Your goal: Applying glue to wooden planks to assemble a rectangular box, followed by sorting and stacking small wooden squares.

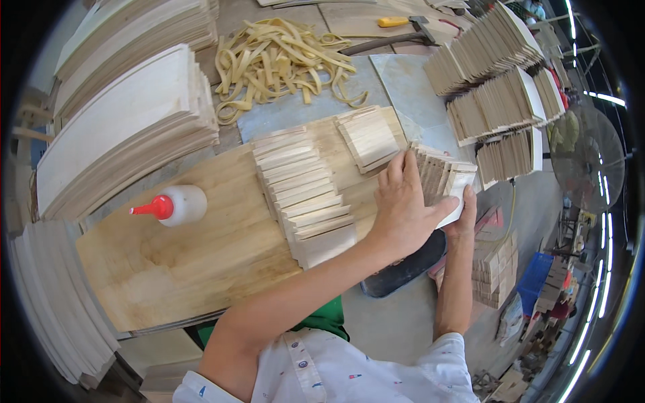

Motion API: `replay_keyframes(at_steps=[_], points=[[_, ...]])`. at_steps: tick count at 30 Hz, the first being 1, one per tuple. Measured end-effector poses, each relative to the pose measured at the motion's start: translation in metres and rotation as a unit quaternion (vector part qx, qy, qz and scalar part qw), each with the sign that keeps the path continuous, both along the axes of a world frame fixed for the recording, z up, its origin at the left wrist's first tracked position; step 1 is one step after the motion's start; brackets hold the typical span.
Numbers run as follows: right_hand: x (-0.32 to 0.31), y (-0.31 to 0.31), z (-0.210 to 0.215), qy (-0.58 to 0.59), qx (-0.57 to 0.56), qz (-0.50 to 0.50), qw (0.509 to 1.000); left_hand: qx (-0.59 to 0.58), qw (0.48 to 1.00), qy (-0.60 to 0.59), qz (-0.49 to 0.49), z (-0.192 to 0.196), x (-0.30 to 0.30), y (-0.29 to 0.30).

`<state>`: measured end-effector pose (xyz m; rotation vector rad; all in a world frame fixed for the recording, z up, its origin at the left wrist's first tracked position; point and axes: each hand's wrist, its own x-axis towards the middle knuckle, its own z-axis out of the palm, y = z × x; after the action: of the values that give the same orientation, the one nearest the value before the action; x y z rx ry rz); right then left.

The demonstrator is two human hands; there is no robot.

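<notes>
A small stack of thin wooden boards (438,172) is held between my two hands at the right edge of the worktable. My left hand (404,201) grips it from the near left side, its fingers over the top edges. From the right, my right hand (462,213) clasps the same stack, partly hidden behind it. On the wooden work board (222,258) lies a long row of overlapping thin boards (306,195). A shorter pile of boards (367,138) rests just left of the held stack. Further left, a white glue bottle with a red nozzle (183,205) lies on its side.
Yellowish strap loops (279,64) lie heaped at the back. Behind them to the right is a hammer (420,30). Tall stacks of larger panels (121,127) line the left; more board stacks (494,101) stand at the right. A black tray (406,265) sits below my hands.
</notes>
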<state>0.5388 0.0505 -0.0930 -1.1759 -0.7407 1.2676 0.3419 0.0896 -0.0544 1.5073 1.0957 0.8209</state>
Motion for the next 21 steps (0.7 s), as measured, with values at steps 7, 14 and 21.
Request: replay_keyframes(at_steps=[7,14,21], points=[[0.006,-0.037,-0.034,0.172,0.064,-0.118,0.976,0.165,0.951,0.224,-0.135,-0.017,-0.032,0.09],[0.009,-0.056,-0.041,0.206,0.076,-0.124,0.968,0.299,0.753,0.446,-0.38,-0.026,-0.004,0.131],[0.016,-0.073,-0.044,0.189,0.079,-0.131,0.97,0.284,0.724,0.472,-0.416,-0.01,0.013,0.129]])
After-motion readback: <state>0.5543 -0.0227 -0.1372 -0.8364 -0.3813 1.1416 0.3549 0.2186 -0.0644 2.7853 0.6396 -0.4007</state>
